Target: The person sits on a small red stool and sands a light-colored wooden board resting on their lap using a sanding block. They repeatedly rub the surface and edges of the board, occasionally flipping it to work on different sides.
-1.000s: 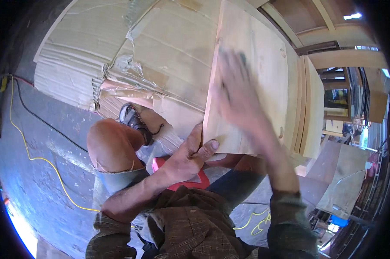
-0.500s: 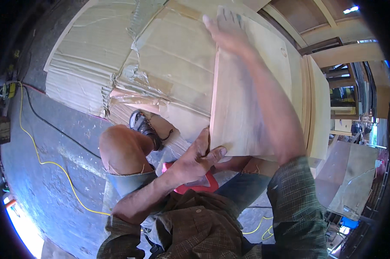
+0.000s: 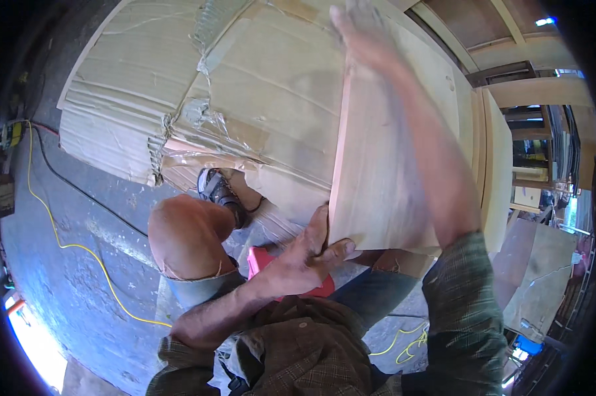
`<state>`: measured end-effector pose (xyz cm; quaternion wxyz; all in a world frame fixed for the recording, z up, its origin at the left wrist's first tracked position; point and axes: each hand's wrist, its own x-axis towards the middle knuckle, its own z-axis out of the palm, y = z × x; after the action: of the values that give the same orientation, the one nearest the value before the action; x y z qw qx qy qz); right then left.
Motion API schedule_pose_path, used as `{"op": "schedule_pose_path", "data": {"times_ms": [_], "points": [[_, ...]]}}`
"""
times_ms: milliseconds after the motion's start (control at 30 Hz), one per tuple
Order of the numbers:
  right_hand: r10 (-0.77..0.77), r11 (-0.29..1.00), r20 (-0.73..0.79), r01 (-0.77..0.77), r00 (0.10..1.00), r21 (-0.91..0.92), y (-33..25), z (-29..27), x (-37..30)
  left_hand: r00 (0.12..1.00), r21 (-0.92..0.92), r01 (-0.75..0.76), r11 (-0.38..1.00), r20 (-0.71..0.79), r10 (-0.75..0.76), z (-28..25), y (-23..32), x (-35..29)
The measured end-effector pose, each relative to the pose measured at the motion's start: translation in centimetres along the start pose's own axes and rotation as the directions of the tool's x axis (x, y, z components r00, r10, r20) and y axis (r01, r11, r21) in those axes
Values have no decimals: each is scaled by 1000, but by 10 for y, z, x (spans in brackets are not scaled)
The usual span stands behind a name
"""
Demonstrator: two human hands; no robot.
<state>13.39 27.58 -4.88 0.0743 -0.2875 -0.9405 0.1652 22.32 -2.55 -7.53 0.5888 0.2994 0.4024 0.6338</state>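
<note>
Floor (image 3: pixel 60 297), grey and scuffed, spreads out to the person's left, and beside it lies the wide, creased cardboard (image 3: pixel 271 92), torn and taped along one seam. Next in size comes the wooden board (image 3: pixel 377 171), pale and flat, lying in front of the person with its long left edge against the cardboard in this view and its near end above the lap. More pale boards (image 3: pixel 499 165) stand close together on its right.

What has changed is the right arm's reach: a second ago the right hand (image 3: pixel 364 33) was a blur over the middle of the wooden board; now it is at the far end, with the forearm slanting across the surface. So the middle is free of the palm, and contact, if any, is at that end. The fingers look stretched out but are smeared, and I cannot tell whether anything is under them.

The left hand (image 3: pixel 298 264) stays at the near left corner, gripping it with the thumb on top and the forefinger along the edge, which seems to steady the piece. Smaller still, a red object (image 3: pixel 258 257) shows partly behind that wrist, and a thin yellow cord (image 3: pixel 87 247) crosses the floor.
</note>
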Motion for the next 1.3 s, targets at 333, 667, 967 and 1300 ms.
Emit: {"op": "schedule_pose_path", "data": {"times_ms": [333, 667, 967, 1300], "points": [[-133, 986, -69, 125, 989, -109, 1, -8, -79, 999, -200, 15, 980, -28, -21, 4, 2, 0], [-29, 998, -429, 2, 903, -62, -13, -96, -137, 999, -165, -11, 986, -37, 5, 4, 0, 0], [-271, 929, -163, 213, 949, -302, -36, -22, -175, 997, -89, 37, 995, -59, -42, 2, 1, -1], [-156, 984, -290, 123, 944, -129, -7, -2, -158, 998, -239, 23, 971, -47, -35, 5, 0, 0]]}}
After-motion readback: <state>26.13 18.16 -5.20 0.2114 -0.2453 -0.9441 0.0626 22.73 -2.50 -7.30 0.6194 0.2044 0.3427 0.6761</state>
